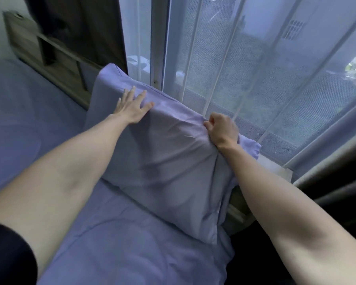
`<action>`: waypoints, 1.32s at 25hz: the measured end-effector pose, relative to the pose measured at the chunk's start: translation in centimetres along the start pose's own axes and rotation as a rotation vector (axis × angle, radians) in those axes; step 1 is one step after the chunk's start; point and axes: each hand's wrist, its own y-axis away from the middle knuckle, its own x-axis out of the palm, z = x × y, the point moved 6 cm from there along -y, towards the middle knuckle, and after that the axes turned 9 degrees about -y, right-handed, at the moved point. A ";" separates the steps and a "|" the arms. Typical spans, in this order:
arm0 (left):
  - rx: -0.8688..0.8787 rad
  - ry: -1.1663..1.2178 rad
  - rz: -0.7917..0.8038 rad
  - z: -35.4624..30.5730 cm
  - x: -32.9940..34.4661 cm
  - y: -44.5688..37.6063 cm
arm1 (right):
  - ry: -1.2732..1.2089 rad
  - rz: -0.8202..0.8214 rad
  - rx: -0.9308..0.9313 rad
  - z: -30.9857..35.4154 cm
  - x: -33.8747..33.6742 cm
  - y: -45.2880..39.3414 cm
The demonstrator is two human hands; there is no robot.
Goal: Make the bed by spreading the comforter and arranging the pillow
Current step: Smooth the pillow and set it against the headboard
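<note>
Softly creased lavender pillow (162, 153): left hand (132, 108) flat, right hand (222, 128) pinching.

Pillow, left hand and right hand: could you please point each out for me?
pillow (168, 161): head view, middle of its front face.
left hand (132, 108): head view, back of the hand.
right hand (222, 130): head view, knuckles.

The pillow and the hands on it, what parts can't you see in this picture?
- Head view: the back of the pillow faces the window; its own front hides it.
- Head view: the right hand grips the pillow's top edge; its fingertips are curled out of sight.
- Head view: the palm of the left hand lies flat on the pillow, so it is hidden.
- Head view: the wooden shelf is blurred; its contents are unclear.
</note>
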 end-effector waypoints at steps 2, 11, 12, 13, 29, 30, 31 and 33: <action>0.023 -0.011 -0.033 -0.4 -0.4 0.7 | -0.008 -0.119 0.018 -0.3 -2.2 -0.8; 0.083 -0.039 -0.053 -2.3 1.6 3.4 | 0.033 -0.064 -0.188 0.7 -1.3 0.6; 0.088 -0.040 -0.051 -2.5 1.9 3.6 | -0.001 -0.015 -0.261 1.5 -0.7 1.5; 0.092 -0.046 -0.048 -2.6 2.2 3.8 | 0.008 0.060 -0.319 1.9 0.4 2.7; 0.118 -0.323 0.064 -2.8 2.6 10.5 | 0.277 0.270 -0.159 -2.4 1.6 8.0; 0.115 -0.335 0.077 -2.8 2.5 11.3 | 0.292 0.262 -0.167 -2.4 1.2 8.4; 0.113 -0.344 0.085 -2.9 2.3 12.3 | 0.311 0.256 -0.174 -2.5 0.7 9.0; 0.121 -0.352 0.099 -3.4 1.9 14.2 | 0.346 0.264 -0.179 -2.8 -0.2 10.1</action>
